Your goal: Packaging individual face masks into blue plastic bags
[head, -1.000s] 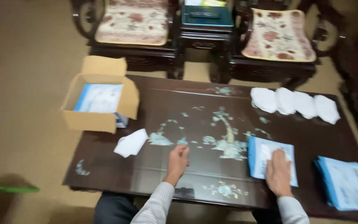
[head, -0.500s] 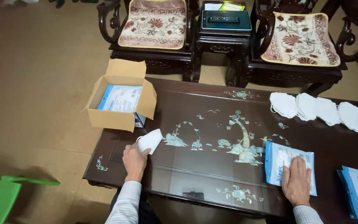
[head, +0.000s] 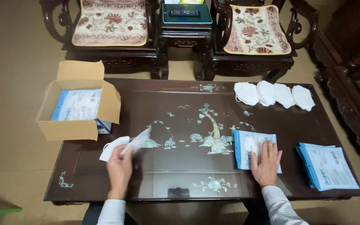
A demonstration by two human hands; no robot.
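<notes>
White mask (head: 123, 146) motion-blurred; pouch (head: 251, 146) partly covered.

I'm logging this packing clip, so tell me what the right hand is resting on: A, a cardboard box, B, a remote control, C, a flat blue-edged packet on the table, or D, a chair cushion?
C: the right hand lies flat on a blue-edged packet on the dark inlaid table, while the left hand holds a white face mask.

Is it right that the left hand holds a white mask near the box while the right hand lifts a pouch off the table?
Not quite. The right hand is not lifting: it lies flat on the pouch, pressing it to the table. The head view shows this. The left hand does hold a white mask near the box.
</notes>
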